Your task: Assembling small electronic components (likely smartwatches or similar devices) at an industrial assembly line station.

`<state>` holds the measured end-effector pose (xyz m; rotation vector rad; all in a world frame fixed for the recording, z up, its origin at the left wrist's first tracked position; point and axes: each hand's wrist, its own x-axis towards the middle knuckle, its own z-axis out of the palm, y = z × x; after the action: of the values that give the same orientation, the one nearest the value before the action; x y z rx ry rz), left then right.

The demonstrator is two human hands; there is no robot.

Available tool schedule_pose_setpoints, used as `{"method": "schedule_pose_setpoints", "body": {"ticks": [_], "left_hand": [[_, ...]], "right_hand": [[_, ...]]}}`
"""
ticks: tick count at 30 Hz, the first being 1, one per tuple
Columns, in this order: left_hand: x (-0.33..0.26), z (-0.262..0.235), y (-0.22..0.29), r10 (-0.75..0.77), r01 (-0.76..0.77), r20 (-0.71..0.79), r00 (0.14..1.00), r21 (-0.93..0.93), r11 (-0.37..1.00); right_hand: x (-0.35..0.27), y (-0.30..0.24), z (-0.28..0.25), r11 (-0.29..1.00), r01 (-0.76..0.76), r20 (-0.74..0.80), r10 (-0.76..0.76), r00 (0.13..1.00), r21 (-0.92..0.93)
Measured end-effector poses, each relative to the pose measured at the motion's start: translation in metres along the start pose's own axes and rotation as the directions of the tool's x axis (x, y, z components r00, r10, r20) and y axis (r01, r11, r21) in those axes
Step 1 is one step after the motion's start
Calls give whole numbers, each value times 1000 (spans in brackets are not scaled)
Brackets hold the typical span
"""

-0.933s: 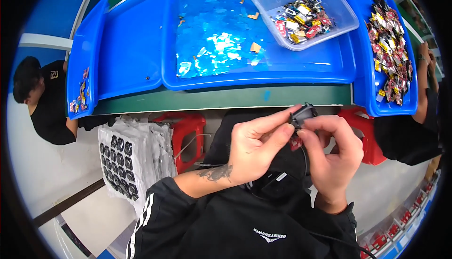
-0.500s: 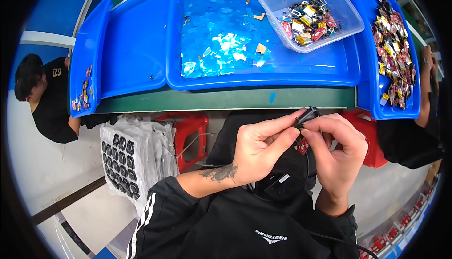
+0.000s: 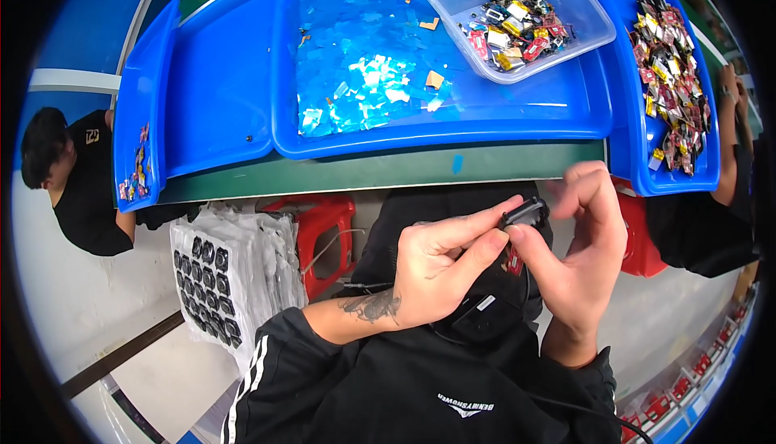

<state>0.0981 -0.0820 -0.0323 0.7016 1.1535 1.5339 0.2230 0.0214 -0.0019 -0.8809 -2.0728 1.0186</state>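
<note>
In front of my body, my left hand (image 3: 443, 265) pinches a small black plastic casing (image 3: 525, 215) between thumb and index finger. The casing has a rounded rim and is tilted toward me. Just below it hangs a small red circuit board (image 3: 513, 262), partly hidden by my fingers; whether it is joined to the casing I cannot tell. My right hand (image 3: 584, 266) is beside it, the thumb at the casing's lower edge. Its index finger is raised away from the thumb and blurred, with nothing visible between them.
Blue film scraps lie in a large blue tray (image 3: 436, 134), where a clear plastic box (image 3: 517, 79) holds small electronic parts. More parts fill the right-hand blue tray (image 3: 647, 181). A stack of white trays (image 3: 267, 254) with black casings stands lower left. People sit at both sides.
My right index finger has lifted off the casing, away from the thumb. The casing has turned so that more of its rounded rim shows. My left hand keeps its pinch.
</note>
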Motion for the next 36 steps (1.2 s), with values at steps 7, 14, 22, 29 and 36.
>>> {"method": "schedule_pose_setpoints", "body": {"ticks": [7, 14, 22, 29, 36], "left_hand": [[-4, 7, -6, 115, -108, -42, 992, 149, 983], [-6, 9, -5, 7, -6, -75, 997, 14, 1000], [9, 4, 0, 33, -85, -169, 985, -311, 947], [10, -6, 15, 157, -163, -56, 986, -149, 975], [14, -18, 33, 322, -406, 252, 913, 461, 789]], "right_hand": [[-6, -6, 2, 895, -211, 103, 185, 977, 393], [-5, -5, 5, 858, -283, 133, 250, 959, 428], [-26, -7, -5, 896, -195, 102, 168, 981, 400], [-24, -8, -2, 714, -299, 118, 292, 949, 633], [-16, 0, -7, 411, -422, 307, 317, 897, 808]]}}
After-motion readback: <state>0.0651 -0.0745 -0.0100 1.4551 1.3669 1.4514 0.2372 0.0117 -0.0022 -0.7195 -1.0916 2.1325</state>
